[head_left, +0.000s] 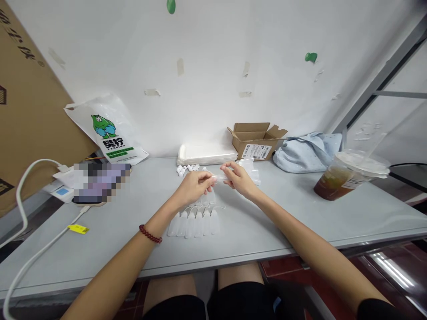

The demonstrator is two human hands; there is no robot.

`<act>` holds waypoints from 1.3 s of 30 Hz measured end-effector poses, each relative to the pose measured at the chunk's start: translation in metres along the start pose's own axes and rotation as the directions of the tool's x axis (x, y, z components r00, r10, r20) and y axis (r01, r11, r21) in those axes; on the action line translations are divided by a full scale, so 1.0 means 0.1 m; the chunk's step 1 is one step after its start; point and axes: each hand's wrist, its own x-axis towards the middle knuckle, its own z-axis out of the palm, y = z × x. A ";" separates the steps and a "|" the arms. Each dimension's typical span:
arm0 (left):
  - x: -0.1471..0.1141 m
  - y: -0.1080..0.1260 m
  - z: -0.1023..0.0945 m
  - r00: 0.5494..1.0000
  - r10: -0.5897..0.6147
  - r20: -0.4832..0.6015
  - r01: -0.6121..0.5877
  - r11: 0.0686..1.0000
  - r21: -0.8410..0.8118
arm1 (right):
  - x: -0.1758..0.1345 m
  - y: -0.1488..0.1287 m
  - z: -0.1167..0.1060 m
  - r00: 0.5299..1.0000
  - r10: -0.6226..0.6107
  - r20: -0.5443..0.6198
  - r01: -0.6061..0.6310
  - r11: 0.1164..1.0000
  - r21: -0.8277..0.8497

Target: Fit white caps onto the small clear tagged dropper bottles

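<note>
Translucent bottles (199,224) with thin curved tubes were lined up nearest on the table (253,231). Just beyond, another bottle (221,178) was grasped in the fingers of the left hand (196,184) and right hand (239,178). Farther back, white caps (182,170) were scattered before stacked trays (207,154), beside which an open cardboard box (239,146) was placed.

Wall (207,35): white, with tape scraps (180,66) and two green scraps (311,57)
Counter (283,213): pale grey, smooth, along the wall
Floor (283,266): dark red, tiled
Frame (400,94): grey, partly slanting, at right
Light: bright streak (393,270) reflected at lower right
</note>
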 end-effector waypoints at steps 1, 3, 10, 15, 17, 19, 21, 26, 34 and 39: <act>-0.01 0.00 0.00 0.999 0.032 -0.025 -0.032 0.999 0.018 | 0.00 0.00 0.00 1.000 0.012 -0.001 -0.012 1.000 0.003; -0.01 0.01 0.02 0.996 0.065 -0.069 -0.063 0.998 0.030 | 0.01 0.00 0.00 0.999 0.040 -0.001 -0.040 0.999 0.012; 0.00 0.04 0.02 0.997 -0.046 -0.063 0.044 0.999 -0.020 | 0.00 -0.02 0.00 1.000 0.014 0.010 -0.014 1.000 0.022; 0.03 0.00 0.00 0.996 -0.080 -0.049 0.073 0.990 -0.120 | -0.01 -0.01 -0.02 0.997 -0.060 0.041 0.061 0.998 -0.006; 0.04 0.00 -0.01 0.990 -0.110 -0.086 0.095 0.982 -0.162 | 0.00 0.00 -0.03 0.988 -0.150 0.030 0.151 0.987 -0.056; 0.04 0.00 -0.02 0.986 -0.135 -0.097 0.114 0.974 -0.196 | 0.00 -0.01 -0.04 0.975 -0.224 0.014 0.224 0.967 -0.124; 0.03 0.00 -0.03 0.988 -0.127 -0.089 0.107 0.973 -0.206 | -0.01 -0.01 -0.04 0.969 -0.245 0.001 0.241 0.953 -0.182; 0.02 -0.02 0.02 0.988 0.002 -0.155 -0.024 0.989 -0.143 | 0.00 0.02 -0.04 0.980 -0.197 -0.018 0.189 0.961 -0.201; 0.03 0.03 0.01 0.989 -0.113 -0.099 0.088 0.971 -0.221 | 0.03 0.00 -0.05 0.975 -0.220 0.014 0.220 0.976 0.001; 0.01 0.00 0.00 0.995 -0.043 -0.094 0.035 0.996 -0.087 | 0.01 0.04 -0.04 0.982 -0.189 0.009 0.189 0.981 -0.053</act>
